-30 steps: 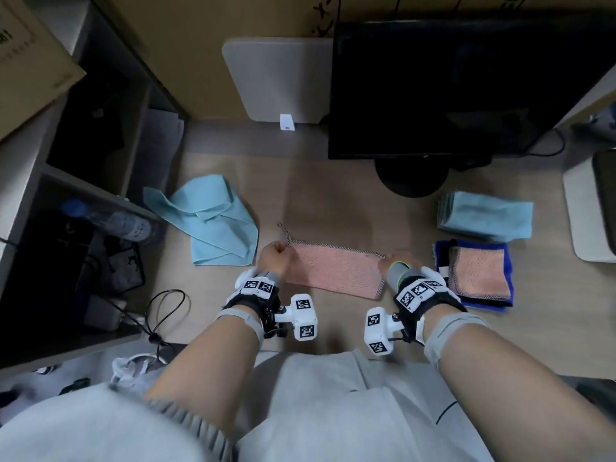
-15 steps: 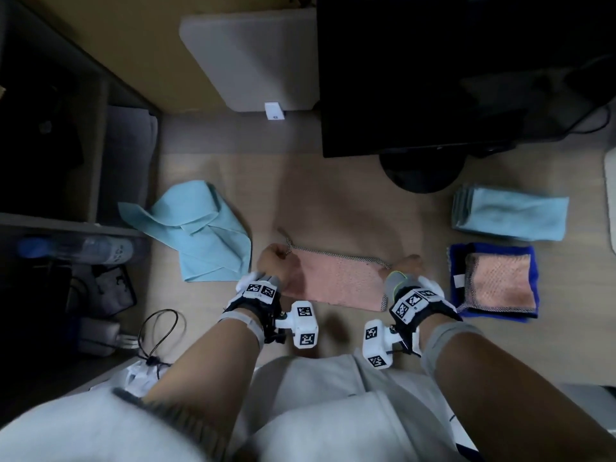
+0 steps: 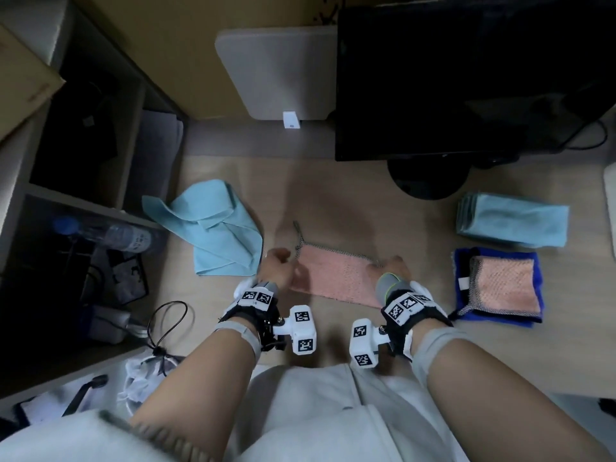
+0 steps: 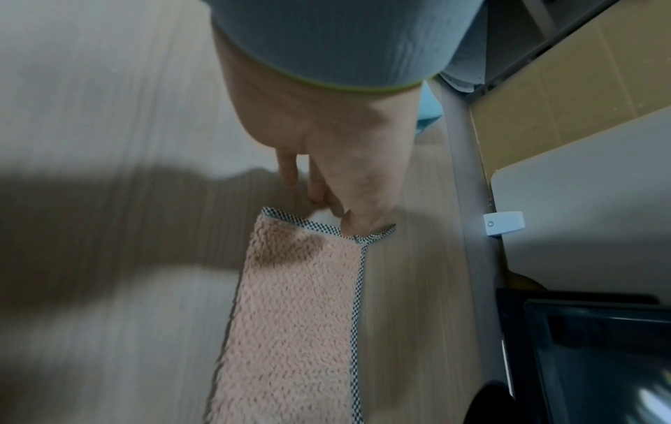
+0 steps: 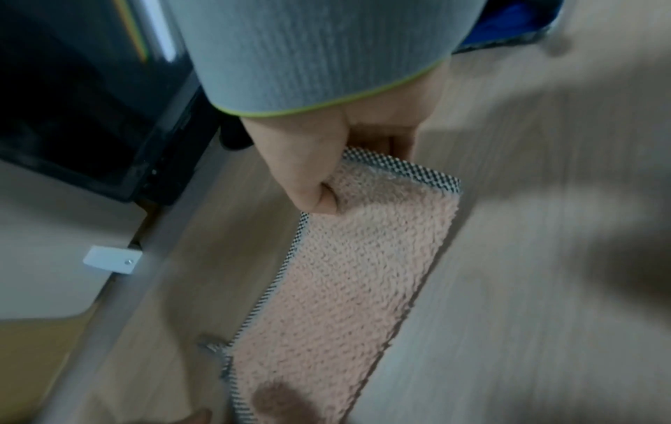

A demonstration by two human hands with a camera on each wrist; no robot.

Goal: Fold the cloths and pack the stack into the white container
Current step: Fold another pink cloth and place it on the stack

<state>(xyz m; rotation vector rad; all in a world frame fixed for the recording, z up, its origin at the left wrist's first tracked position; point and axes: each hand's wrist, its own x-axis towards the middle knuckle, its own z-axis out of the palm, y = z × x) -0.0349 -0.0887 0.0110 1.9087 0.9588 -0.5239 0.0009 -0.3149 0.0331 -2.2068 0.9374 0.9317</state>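
A pink cloth (image 3: pixel 336 278) with checkered trim lies folded into a long strip on the wooden desk. My left hand (image 3: pixel 278 266) is at its left end, and in the left wrist view my left hand (image 4: pixel 334 213) pinches the trimmed far corner of the cloth (image 4: pixel 298 330). My right hand (image 3: pixel 390 266) grips the right end. The right wrist view shows the right hand (image 5: pixel 348 172) with its thumb on top of the cloth (image 5: pixel 345 287) and fingers underneath. A white container edge (image 3: pixel 610 208) shows at the far right.
An unfolded light blue cloth (image 3: pixel 213 225) lies to the left. Folded light blue cloths (image 3: pixel 513 225) are stacked at the right, with a folded pink cloth (image 3: pixel 503 288) on a blue one (image 3: pixel 463 261) in front of them. A monitor stand (image 3: pixel 430 178) is behind.
Both hands stay at the two ends of the pink cloth, which has hardly shifted. Only the head view has swung about.
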